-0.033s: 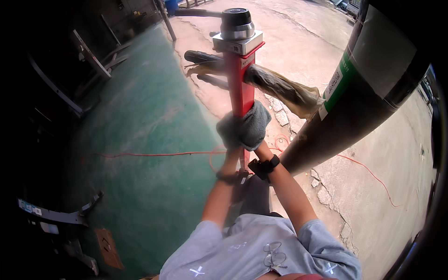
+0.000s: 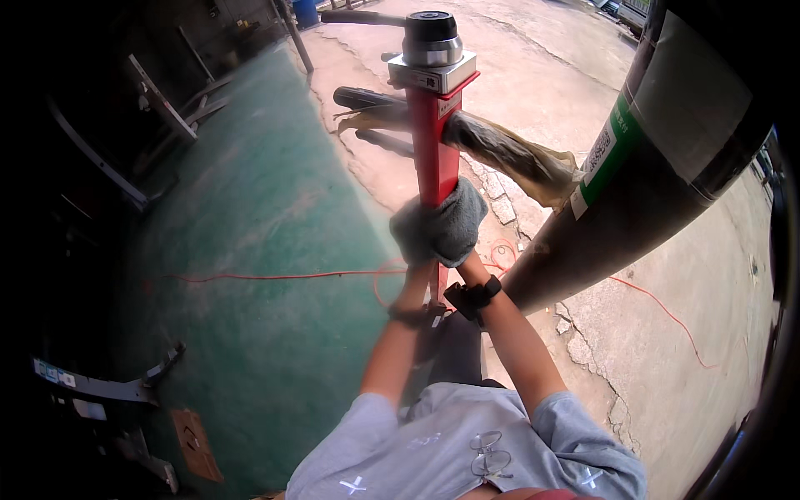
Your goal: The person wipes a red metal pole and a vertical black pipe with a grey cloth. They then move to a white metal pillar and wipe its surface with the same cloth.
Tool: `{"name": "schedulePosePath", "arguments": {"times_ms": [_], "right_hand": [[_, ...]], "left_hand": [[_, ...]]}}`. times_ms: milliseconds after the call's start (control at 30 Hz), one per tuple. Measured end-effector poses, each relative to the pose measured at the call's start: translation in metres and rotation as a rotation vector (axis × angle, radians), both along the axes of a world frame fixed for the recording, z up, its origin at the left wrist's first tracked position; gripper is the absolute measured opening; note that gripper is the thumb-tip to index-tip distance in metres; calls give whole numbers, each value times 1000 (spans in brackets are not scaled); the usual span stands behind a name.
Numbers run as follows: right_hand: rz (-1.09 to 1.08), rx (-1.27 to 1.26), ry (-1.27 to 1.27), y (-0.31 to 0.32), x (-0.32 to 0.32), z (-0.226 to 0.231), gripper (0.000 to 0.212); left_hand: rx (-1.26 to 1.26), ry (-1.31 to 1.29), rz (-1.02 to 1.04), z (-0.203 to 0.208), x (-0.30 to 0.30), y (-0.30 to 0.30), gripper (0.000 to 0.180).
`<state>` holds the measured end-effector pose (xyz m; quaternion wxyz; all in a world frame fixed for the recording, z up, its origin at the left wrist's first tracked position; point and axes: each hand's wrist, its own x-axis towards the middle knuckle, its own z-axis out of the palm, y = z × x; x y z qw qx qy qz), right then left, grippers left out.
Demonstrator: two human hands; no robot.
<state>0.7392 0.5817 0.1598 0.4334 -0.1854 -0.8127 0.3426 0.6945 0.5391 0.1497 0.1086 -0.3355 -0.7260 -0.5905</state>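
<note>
A red square post (image 2: 435, 158) stands upright in front of me, topped by a silver block (image 2: 434, 75) and a round black-and-silver head (image 2: 432, 40) with a dark lever reaching left. A grey towel-like cloth (image 2: 454, 223) is wrapped about the post's lower part. My left hand (image 2: 418, 268) presses the cloth from the left side and my right hand (image 2: 469, 262) from the right. Both are closed round the post, their fingers hidden by the cloth. Dark straps sit on both wrists.
Dark arms partly covered in torn yellowish film (image 2: 512, 158) stick out on both sides of the post. At right leans a thick black column (image 2: 621, 225) with a green label. An orange cable (image 2: 333, 274) crosses the green floor. Cracked concrete (image 2: 587, 350) lies to the right.
The post and its top stand slightly farther right in the picture. Both hands stay closed on the cloth at nearly the same place.
</note>
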Motion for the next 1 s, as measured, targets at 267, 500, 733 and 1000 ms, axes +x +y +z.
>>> {"name": "schedulePosePath", "arguments": {"times_ms": [267,500,733,1000], "right_hand": [[-87,121,6,30,11,-6,39],[-89,155,14,34,1,-3,37],[-160,214,57,40,9,8,36],[-126,250,44,38,18,22,32]], "left_hand": [[59,-200,-140,-3,3,17,19],[-3,63,69,-28,-30,25,15],[184,-160,-374,1,-21,20,14],[399,-217,-247,-27,-8,49,4]]}}
